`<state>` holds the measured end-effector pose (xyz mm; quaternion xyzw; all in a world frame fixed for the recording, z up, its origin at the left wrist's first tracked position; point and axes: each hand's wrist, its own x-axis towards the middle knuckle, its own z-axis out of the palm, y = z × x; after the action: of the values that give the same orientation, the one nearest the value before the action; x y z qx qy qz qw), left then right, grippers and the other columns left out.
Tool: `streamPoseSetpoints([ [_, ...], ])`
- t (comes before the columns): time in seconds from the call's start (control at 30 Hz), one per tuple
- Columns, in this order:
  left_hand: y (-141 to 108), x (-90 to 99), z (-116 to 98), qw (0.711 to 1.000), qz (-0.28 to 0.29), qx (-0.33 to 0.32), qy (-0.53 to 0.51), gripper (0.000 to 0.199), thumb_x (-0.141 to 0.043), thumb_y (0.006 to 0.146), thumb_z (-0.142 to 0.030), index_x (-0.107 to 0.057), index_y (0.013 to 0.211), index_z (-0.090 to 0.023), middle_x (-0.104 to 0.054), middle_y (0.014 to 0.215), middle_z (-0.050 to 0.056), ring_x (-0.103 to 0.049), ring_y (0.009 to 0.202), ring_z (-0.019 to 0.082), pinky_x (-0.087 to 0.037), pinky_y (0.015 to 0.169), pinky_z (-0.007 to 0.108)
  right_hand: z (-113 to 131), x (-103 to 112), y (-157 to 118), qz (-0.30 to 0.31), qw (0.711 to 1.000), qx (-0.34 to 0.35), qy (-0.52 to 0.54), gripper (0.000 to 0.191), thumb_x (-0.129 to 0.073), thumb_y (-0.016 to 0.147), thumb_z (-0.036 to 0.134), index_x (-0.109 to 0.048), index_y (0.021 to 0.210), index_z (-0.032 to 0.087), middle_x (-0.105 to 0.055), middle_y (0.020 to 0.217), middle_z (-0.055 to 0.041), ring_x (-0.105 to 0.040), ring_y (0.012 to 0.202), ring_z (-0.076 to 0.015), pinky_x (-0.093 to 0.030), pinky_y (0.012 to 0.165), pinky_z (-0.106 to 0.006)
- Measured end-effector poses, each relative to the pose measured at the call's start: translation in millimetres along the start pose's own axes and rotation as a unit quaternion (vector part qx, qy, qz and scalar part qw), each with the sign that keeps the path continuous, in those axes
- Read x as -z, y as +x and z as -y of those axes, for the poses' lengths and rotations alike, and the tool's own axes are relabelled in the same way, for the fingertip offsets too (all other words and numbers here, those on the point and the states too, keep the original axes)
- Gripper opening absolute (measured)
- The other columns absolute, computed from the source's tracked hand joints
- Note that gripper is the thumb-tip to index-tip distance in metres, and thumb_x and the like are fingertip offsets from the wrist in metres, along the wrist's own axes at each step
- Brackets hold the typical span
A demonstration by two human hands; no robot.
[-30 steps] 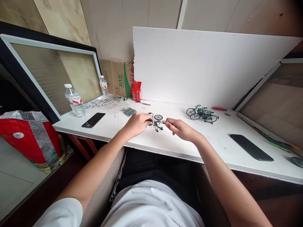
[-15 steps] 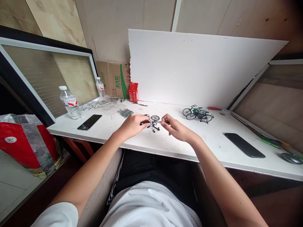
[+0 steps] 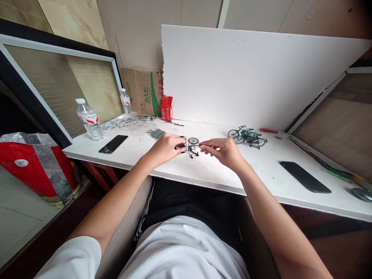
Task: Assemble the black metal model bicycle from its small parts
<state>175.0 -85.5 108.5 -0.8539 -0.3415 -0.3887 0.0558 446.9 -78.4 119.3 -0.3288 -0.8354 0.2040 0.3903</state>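
My left hand [image 3: 171,146] is closed on a small silver and black part [image 3: 186,145], which looks like a piece of a model bicycle. Opposite it, my right hand [image 3: 219,148] pinches a thin screwdriver-like tool, its tip pointing left at that part. Just beyond the fingers a small spoked wheel [image 3: 193,140] lies on the white table [image 3: 174,166]. Little black pieces [image 3: 194,154] are on the near side of the part. Two model bicycles [image 3: 247,137], one green and one black, stand to the right of my right hand.
A phone [image 3: 113,143] and water bottle [image 3: 90,121] are at left, near a bag of small parts [image 3: 157,133] and part frames [image 3: 135,120]. Behind are a red box [image 3: 166,108] and carton [image 3: 148,93]. Another dark phone [image 3: 305,177] and a mouse [image 3: 362,194] lie at right.
The view has shifted slightly. My right hand has turned, its fingers now stretched further along the tool. My left hand keeps its hold on the part.
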Motion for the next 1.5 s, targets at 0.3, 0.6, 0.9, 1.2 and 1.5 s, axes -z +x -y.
streamPoseSetpoints([
  [0.3,-2.6,2.7,-2.6,0.998,-0.023,-0.044,0.024,0.012,-0.073,0.091,-0.013,-0.071,0.08,-0.018,-0.069,0.07,0.002,-0.059,0.063,0.016,-0.039,0.063,0.026,13.0,3.2,-1.0,0.039,0.998,-0.042,-0.001,0.05,-0.062,0.103,0.061,-0.079,0.085,0.018,-0.067,0.063,-0.0031,-0.052,0.053,-0.0131,-0.04,0.051,-0.028],
  [0.6,-2.7,0.4,-6.1,0.999,-0.022,-0.037,0.025,0.012,-0.074,0.09,-0.011,-0.072,0.081,-0.019,-0.074,0.076,0.003,-0.064,0.067,0.016,-0.04,0.063,0.025,7.4,2.2,-0.2,0.041,0.997,-0.062,-0.01,0.053,-0.058,0.103,0.065,-0.077,0.088,0.018,-0.066,0.059,-0.0013,-0.045,0.046,-0.0106,-0.036,0.049,-0.026],
  [0.9,-2.3,-3.3,-9.3,0.999,-0.029,-0.015,-0.031,0.012,-0.073,0.088,-0.014,-0.071,0.078,-0.019,-0.072,0.072,0.002,-0.062,0.064,0.015,-0.042,0.062,0.025,8.3,-2.2,0.7,0.026,0.996,-0.08,0.003,0.055,-0.053,0.104,0.068,-0.07,0.086,0.019,-0.066,0.059,-0.0016,-0.059,0.054,-0.0148,-0.042,0.056,-0.027],
  [1.2,0.8,4.7,-12.8,0.992,-0.01,0.047,-0.114,0.008,-0.08,0.084,-0.023,-0.075,0.083,-0.017,-0.076,0.076,0.003,-0.067,0.068,0.017,-0.048,0.064,0.025,5.0,-5.2,-0.8,0.029,0.999,0.022,-0.017,0.034,-0.045,0.111,0.057,-0.051,0.111,0.024,-0.067,0.101,-0.0067,-0.06,0.079,-0.0188,-0.048,0.07,-0.033],
  [1.5,1.5,13.2,-5.2,0.995,0.006,0.052,-0.087,0.012,-0.078,0.084,-0.025,-0.071,0.078,-0.017,-0.072,0.072,0.002,-0.065,0.067,0.016,-0.047,0.063,0.024,5.9,-6.8,1.3,-0.006,0.996,0.08,-0.047,0.028,-0.057,0.109,0.05,-0.063,0.105,0.023,-0.071,0.102,-0.0092,-0.064,0.09,-0.0233,-0.051,0.079,-0.037],
])
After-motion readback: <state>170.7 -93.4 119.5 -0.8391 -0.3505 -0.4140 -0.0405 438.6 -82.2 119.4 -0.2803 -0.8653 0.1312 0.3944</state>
